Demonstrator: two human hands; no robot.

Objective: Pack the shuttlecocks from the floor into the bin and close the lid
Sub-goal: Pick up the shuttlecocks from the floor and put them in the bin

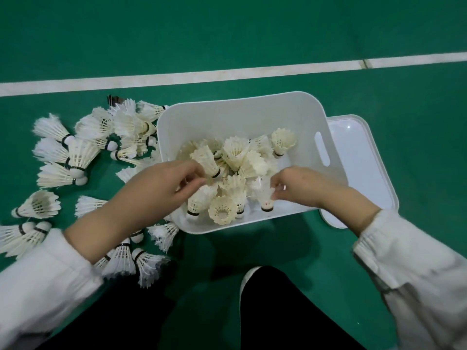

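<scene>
White plastic is what you are filling: the bin point(242, 117) sits open on the green floor point(227, 34), just this side of the white court line point(202, 74), with a loose heap of shuttlecocks point(235, 157) already inside. Your left hand point(161, 183) reaches over the bin's left wall, fingers curled together near a shuttlecock in the heap; whether it actually grips one I cannot tell. Your right hand point(300, 185) is inside the near right part of the bin, fingertips pinching the feathers of an upright shuttlecock point(265, 198) with its cork down. You look to be mid-packing, dropping or settling birds into the heap, and well short of done: many more shuttlecocks on the floor point(73, 157) lie scattered to the left of the bin, some touching its wall, some under your left forearm. Next, let go inside the bin and swing your left hand back to the pile beside it. The lid point(358, 157) lies flat on the floor, tucked against the bin's right side, for later.
</scene>
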